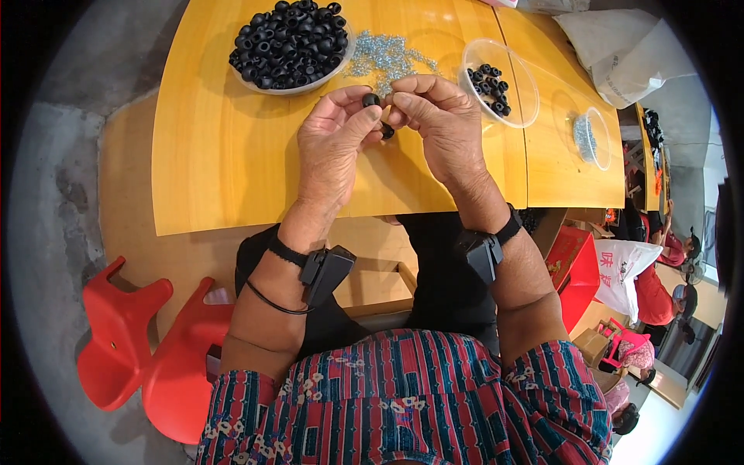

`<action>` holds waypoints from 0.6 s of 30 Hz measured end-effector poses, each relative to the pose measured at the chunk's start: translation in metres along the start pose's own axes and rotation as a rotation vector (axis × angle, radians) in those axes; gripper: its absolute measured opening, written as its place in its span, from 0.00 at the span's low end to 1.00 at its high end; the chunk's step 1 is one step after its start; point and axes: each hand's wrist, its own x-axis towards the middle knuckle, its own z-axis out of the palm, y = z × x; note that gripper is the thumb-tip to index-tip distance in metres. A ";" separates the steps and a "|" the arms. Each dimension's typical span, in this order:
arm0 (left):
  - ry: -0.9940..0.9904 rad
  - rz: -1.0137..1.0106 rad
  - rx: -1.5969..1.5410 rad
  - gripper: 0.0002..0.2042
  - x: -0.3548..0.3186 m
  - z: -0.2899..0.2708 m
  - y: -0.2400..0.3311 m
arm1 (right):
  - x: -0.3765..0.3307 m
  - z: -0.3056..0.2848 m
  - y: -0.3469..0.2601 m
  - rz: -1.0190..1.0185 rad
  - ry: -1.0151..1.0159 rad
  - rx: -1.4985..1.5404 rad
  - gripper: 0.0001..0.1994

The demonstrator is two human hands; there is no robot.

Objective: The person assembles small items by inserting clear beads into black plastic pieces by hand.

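Above the yellow table, my two hands meet near the middle. My left hand is closed, pinching a small round black cap between thumb and fingers. Beside it, the thumb and forefinger of my right hand are pressed together; whatever they grip is too small to name. A second black cap shows below the right fingertips, and whether it is held is unclear. Just beyond my hands lies a loose heap of small silvery metal pieces. Black caps fill a round bowl to the left.
A clear round tub holds several black caps right of my hands. Farther right, a smaller clear tub contains silvery pieces. Red plastic chairs stand at left. A red box, a white bag and other people are at right.
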 end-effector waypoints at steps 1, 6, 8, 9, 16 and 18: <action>-0.008 -0.006 -0.021 0.13 0.000 0.000 0.000 | 0.000 0.000 0.000 0.001 -0.001 0.000 0.06; -0.005 -0.006 -0.029 0.12 -0.001 0.002 0.001 | -0.002 -0.001 0.002 -0.030 -0.006 0.014 0.06; 0.009 0.045 0.084 0.11 -0.002 0.004 -0.001 | -0.003 -0.003 0.004 -0.003 -0.006 0.020 0.06; 0.011 0.045 0.082 0.11 -0.002 0.005 -0.001 | -0.003 -0.003 0.005 0.022 -0.004 0.028 0.06; -0.049 0.176 0.166 0.10 -0.001 0.009 0.001 | -0.006 -0.003 0.008 0.095 0.010 0.087 0.05; -0.059 0.195 0.172 0.09 -0.001 0.010 0.000 | -0.007 -0.005 0.011 0.120 0.003 0.170 0.06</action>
